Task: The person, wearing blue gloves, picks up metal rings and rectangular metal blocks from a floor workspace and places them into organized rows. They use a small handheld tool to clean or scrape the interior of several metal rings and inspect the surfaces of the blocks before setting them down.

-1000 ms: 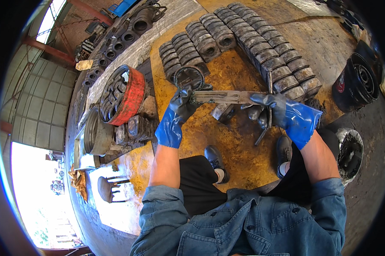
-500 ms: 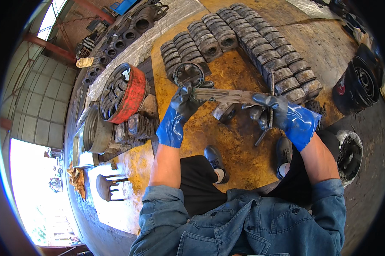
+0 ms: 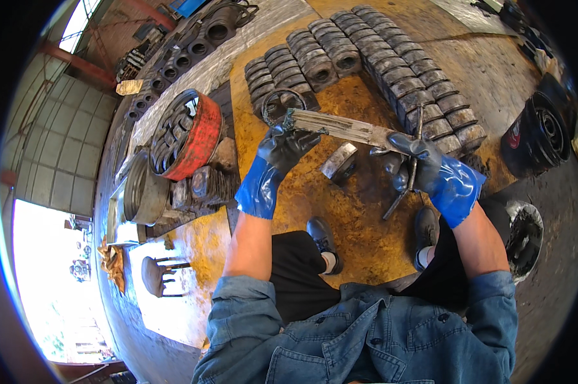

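My gloved left hand [image 3: 284, 148] is closed on a thin dark metal ring [image 3: 285, 93], whose loop stands up beyond the fingers. A flat, worn wooden stick [image 3: 340, 126] slants between my hands; its dark, greasy left end lies over my left fingers. My gloved right hand [image 3: 418, 160] grips the stick's right end. A thin metal rod [image 3: 396, 203] also passes through the right hand, sticking out above and below it. Beneath the stick, a loose block-like metal piece [image 3: 339, 161] rests on the yellow, stained floor plate [image 3: 359, 237]. My left fingertips are partly hidden.
Long rows of stacked metal rings [image 3: 404, 77] stand ahead. To the left are a red drum-like ring [image 3: 202, 137] filled with parts, a grey cylinder [image 3: 149, 192] and a stool [image 3: 153, 276]. At right stand a black bucket [image 3: 526, 137] and a grimy pail [image 3: 533, 246].
The stick's left end has risen, so it now slants down to the right. My right hand has shifted slightly right. Both hands keep their hold.
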The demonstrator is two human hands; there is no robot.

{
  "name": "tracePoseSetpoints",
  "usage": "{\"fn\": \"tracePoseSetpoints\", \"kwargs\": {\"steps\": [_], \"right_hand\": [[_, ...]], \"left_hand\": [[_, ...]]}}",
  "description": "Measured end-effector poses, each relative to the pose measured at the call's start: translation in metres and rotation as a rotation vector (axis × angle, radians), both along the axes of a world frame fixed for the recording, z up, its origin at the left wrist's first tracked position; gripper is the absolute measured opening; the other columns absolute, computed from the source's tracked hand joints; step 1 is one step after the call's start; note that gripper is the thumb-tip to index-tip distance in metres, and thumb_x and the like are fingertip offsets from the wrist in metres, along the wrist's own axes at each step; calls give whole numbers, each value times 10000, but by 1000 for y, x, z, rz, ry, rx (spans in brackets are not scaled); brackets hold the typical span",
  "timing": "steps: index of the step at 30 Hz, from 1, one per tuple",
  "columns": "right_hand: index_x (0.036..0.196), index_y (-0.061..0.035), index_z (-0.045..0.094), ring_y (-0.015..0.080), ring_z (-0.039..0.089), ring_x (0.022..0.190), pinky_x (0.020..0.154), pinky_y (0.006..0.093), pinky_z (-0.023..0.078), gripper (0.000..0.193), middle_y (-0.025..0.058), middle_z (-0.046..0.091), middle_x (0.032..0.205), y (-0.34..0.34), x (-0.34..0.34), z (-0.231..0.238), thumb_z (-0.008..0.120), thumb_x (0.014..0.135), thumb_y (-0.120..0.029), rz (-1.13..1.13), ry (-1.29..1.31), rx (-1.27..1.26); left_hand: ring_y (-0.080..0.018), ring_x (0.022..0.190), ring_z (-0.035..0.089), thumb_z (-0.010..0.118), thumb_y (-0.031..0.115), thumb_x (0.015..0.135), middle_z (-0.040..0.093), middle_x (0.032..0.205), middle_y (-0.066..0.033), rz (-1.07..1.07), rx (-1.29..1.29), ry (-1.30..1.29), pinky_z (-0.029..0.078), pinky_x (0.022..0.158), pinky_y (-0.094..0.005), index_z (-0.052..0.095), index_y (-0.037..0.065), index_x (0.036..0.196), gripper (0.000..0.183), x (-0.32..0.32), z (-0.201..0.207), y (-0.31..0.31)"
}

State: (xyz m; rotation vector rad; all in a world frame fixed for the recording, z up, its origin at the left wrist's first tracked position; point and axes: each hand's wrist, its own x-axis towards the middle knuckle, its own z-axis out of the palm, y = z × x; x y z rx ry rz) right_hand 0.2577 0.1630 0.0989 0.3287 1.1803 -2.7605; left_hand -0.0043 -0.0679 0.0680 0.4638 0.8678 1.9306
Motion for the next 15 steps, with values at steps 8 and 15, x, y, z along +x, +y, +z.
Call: {"fn": "tracePoseSetpoints", "kwargs": {"steps": [8, 15], "right_hand": [[1167, 4, 609, 139, 597, 507, 442, 254, 488, 437, 92, 661, 741, -4, -4, -16, 547, 958, -375, 4, -20, 9], [1208, -18, 578, 158, 611, 523, 440, 277, 499, 423, 120, 664, 770, 3, -13, -25, 472, 976, -355, 19, -25, -118]], "left_hand": [[-384, 1242, 541, 854, 290, 644, 595, 1307, -184, 43, 51, -133, 391, 1093, -558, 575, 106, 1295, 732, 10, 2, 10], [-397, 1229, 550, 851, 273, 633, 606, 1273, -221, -33, 116, -90, 421, 1072, -561, 573, 69, 1291, 743, 6, -2, 6]]}}
